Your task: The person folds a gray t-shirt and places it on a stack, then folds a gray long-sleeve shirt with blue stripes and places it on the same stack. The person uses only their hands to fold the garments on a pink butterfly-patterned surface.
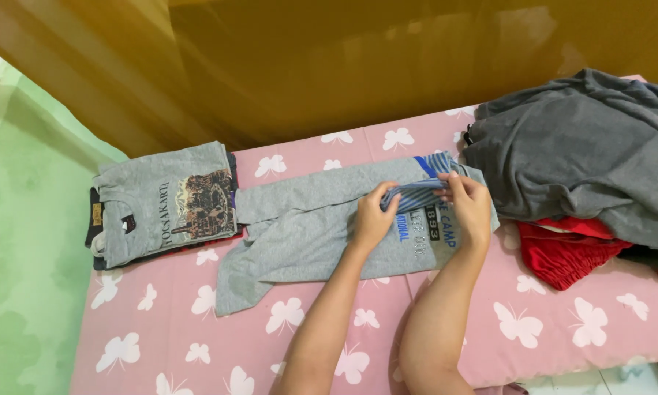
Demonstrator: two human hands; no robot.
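A grey shirt [307, 227] with a blue-striped part and blue print lies spread on the pink butterfly bedsheet [161, 336]. My left hand [373, 218] and my right hand [466, 205] both pinch the blue-striped sleeve [415, 196], which is folded over the shirt's chest. The shirt's lower part trails left and down toward the sheet's middle.
A stack of folded shirts [164, 201] with a grey printed one on top sits at the left. A heap of unfolded clothes, dark grey [585, 146] over red [567, 252], lies at the right. A brown curtain [307, 66] hangs behind; a green wall [21, 241] is left.
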